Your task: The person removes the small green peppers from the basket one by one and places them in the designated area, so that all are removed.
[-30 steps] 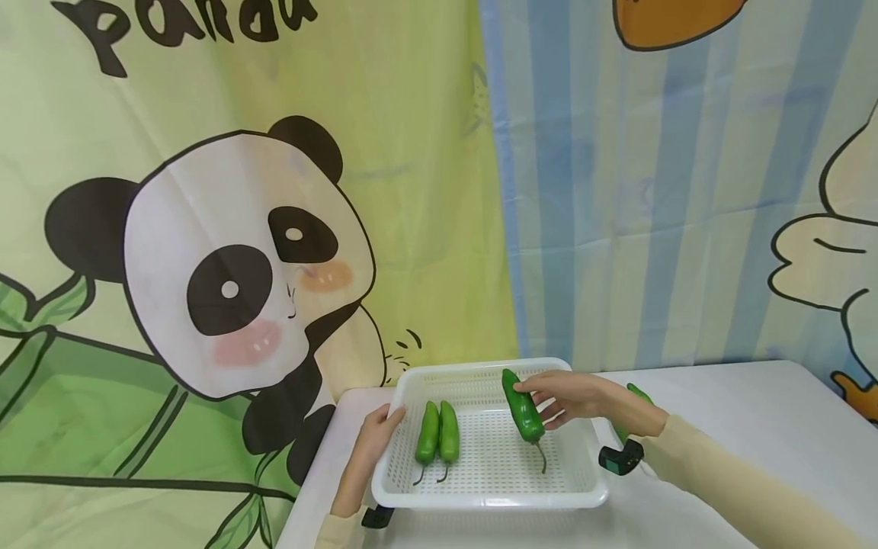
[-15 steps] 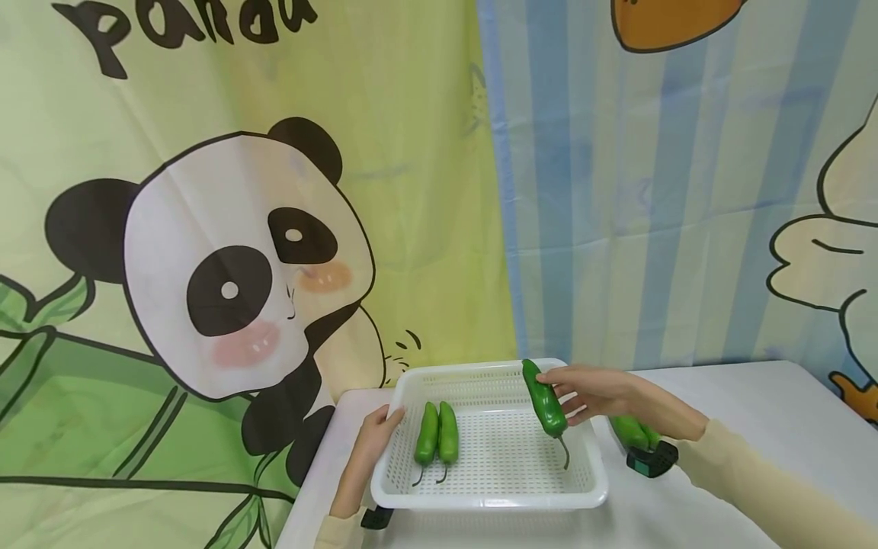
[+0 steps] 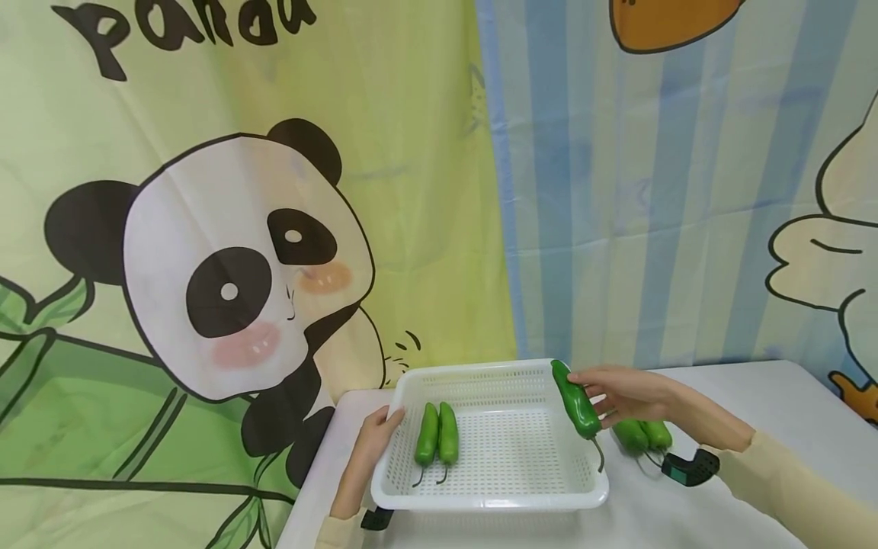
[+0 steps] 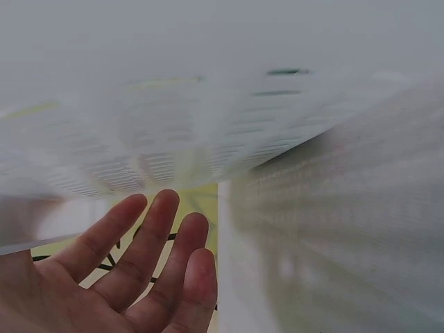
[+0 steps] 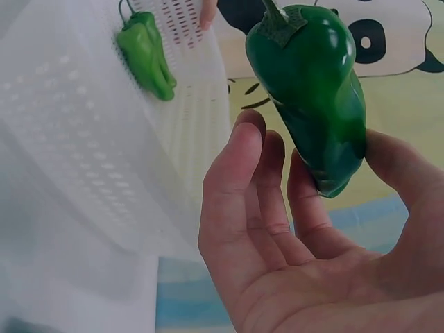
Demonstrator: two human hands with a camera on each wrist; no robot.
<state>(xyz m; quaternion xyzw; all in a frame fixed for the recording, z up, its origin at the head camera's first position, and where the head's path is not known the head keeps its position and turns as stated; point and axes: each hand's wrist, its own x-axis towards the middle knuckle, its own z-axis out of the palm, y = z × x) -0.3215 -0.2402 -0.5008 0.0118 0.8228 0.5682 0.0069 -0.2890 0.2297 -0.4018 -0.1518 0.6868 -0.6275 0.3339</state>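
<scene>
A dark green chili pepper (image 3: pixel 575 400), glossy and with its thin stem hanging down, is pinched between the thumb and fingers of my right hand (image 3: pixel 627 393). It overlaps the right rim of the white plastic basket (image 3: pixel 490 502) in the head view. The right wrist view shows the same pepper (image 5: pixel 312 90) stem-up, its tip at my fingertips. My left hand (image 3: pixel 376 438) holds the basket's left side, thumb over the rim; its other fingers (image 4: pixel 156 222) spread along the outside. Two lighter green peppers (image 3: pixel 437 436) lie side by side in the basket's left part.
More green peppers (image 3: pixel 641 436) lie on the white table (image 3: pixel 761 427) just right of the basket, partly behind my right wrist. A curtain with a panda print (image 3: pixel 254 267) and striped fabric hangs right behind the table.
My right hand has moved right with the dark green pepper, from above the basket's inside to its right rim. Peppers on the table have come into view. My left hand stays put.
</scene>
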